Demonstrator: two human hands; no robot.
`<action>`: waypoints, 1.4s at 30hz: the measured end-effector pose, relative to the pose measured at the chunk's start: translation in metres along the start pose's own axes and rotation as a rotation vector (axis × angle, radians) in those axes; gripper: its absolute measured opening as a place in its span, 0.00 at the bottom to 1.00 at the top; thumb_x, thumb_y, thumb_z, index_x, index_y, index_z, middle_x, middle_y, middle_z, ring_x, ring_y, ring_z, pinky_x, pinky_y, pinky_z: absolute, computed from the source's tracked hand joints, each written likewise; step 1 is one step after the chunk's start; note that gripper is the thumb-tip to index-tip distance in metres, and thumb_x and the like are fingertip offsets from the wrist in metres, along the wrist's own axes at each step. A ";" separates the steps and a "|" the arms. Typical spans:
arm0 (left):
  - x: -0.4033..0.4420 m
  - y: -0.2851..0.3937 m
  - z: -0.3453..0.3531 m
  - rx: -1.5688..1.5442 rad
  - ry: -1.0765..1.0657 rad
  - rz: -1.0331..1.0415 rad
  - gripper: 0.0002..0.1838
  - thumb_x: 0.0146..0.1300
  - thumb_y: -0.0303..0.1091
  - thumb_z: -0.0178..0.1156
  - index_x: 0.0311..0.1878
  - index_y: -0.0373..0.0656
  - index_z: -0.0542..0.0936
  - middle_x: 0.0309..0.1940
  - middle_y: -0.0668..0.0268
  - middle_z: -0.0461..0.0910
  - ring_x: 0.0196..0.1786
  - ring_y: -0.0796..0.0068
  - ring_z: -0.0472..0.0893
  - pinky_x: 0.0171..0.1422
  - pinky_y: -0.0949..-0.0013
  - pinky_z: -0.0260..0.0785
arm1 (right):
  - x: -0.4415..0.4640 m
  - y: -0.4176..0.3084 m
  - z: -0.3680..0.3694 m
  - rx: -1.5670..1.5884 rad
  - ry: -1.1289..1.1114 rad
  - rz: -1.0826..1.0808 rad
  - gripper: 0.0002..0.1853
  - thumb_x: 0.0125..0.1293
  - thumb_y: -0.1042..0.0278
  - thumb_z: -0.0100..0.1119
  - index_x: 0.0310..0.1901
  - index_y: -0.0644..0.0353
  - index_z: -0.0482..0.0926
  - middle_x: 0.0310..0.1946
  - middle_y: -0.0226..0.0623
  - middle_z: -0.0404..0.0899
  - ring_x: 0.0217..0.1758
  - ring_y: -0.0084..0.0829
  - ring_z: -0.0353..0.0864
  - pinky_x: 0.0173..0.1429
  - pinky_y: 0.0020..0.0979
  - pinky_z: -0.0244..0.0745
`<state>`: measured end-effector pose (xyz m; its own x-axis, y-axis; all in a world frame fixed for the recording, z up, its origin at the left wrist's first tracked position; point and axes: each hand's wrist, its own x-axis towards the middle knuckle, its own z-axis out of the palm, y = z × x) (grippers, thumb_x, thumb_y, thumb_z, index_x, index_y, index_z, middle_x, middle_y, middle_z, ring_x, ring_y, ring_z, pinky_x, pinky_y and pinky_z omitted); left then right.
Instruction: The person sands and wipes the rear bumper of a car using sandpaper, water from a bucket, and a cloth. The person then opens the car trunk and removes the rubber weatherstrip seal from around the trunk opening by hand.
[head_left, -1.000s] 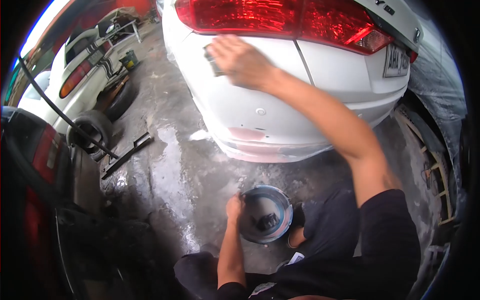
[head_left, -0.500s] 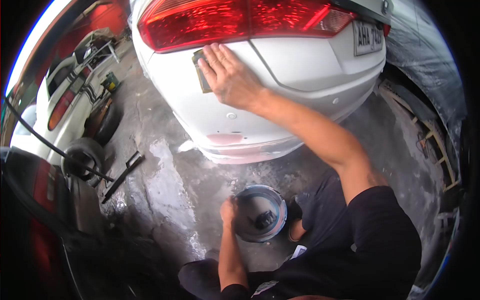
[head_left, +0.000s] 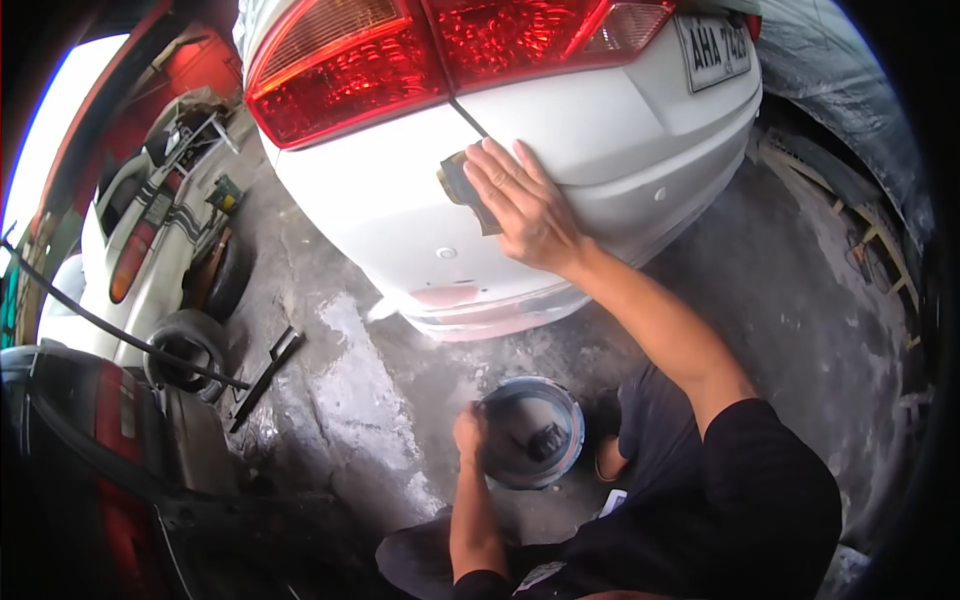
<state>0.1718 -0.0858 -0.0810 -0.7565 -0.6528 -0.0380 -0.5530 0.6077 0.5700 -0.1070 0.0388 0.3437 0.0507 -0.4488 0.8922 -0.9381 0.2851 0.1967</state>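
Spreading under it all, the blotchy grey concrete floor [head_left: 345, 370] bears the white painted car [head_left: 350, 205], rear corner facing the person. Its wide red plastic tail lamp [head_left: 350, 70] sits far left; the round dark basin w/ bluish rim [head_left: 577, 430] is on the floor, near. Bare right hand [head_left: 532, 215]: a moment ago right up under the lamp, now shifted right & nearer, clear of the lamp, close to the thin dark body seam [head_left: 468, 117]. Its grip isn't clenched: fingers extended, laid flat. Prob. means another stretch of bodywork is being rubbed. Bare left hand [head_left: 470, 430]: same spot as before, grip curled on the basin's left rim, likely steadying it. Thin dark rectangular sheet w/ tan edge [head_left: 462, 185]: moved w/ the right hand, now flat on the car below the lamp, pinned under the fingers, partly hidden. Black crumpled lump [head_left: 547, 440]: inside basin, material unclear.
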 end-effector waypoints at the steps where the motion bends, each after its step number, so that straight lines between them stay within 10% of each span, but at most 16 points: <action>1: 0.002 0.001 -0.002 0.019 0.005 -0.016 0.18 0.77 0.47 0.54 0.54 0.45 0.84 0.43 0.46 0.87 0.50 0.38 0.84 0.55 0.43 0.75 | 0.005 0.004 0.004 0.002 0.019 -0.012 0.27 0.57 0.75 0.58 0.60 0.77 0.78 0.64 0.56 0.79 0.73 0.52 0.75 0.80 0.56 0.63; 26: -0.008 0.019 -0.013 0.000 -0.028 -0.097 0.17 0.76 0.45 0.57 0.57 0.45 0.82 0.47 0.47 0.85 0.53 0.39 0.83 0.59 0.44 0.74 | 0.074 -0.042 0.074 -0.246 -0.098 -0.133 0.25 0.74 0.74 0.48 0.70 0.75 0.72 0.74 0.56 0.71 0.80 0.52 0.68 0.84 0.55 0.59; 29: -0.022 0.039 -0.014 0.105 0.419 0.233 0.15 0.70 0.35 0.62 0.57 0.43 0.82 0.52 0.50 0.83 0.59 0.42 0.79 0.65 0.47 0.71 | 0.072 -0.040 0.075 -0.154 -0.087 -0.166 0.25 0.75 0.74 0.47 0.70 0.71 0.73 0.75 0.53 0.71 0.80 0.50 0.69 0.84 0.55 0.58; 32: -0.037 0.068 -0.005 0.087 0.361 0.397 0.15 0.65 0.30 0.63 0.55 0.42 0.83 0.51 0.52 0.82 0.57 0.43 0.79 0.67 0.48 0.71 | 0.023 -0.012 0.033 -0.145 -0.105 -0.073 0.25 0.71 0.75 0.51 0.68 0.68 0.76 0.73 0.53 0.73 0.80 0.50 0.68 0.82 0.59 0.59; 37: -0.060 0.035 0.072 0.099 -0.351 0.083 0.20 0.66 0.46 0.64 0.53 0.42 0.84 0.51 0.52 0.87 0.55 0.42 0.85 0.61 0.49 0.78 | 0.038 -0.024 0.047 -0.210 -0.121 -0.112 0.26 0.69 0.75 0.53 0.68 0.72 0.75 0.73 0.55 0.73 0.79 0.53 0.69 0.83 0.56 0.60; 42: -0.071 -0.033 0.128 0.226 -0.585 -0.002 0.37 0.59 0.44 0.63 0.71 0.39 0.69 0.52 0.42 0.85 0.56 0.41 0.86 0.63 0.46 0.78 | 0.018 -0.058 0.053 0.192 -0.269 -0.155 0.28 0.69 0.70 0.55 0.71 0.62 0.76 0.73 0.48 0.74 0.77 0.45 0.72 0.84 0.49 0.60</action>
<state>0.1987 -0.0019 -0.2019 -0.7862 -0.3371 -0.5179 -0.5660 0.7291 0.3848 -0.0697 -0.0306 0.3266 0.1291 -0.6880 0.7141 -0.9749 0.0436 0.2182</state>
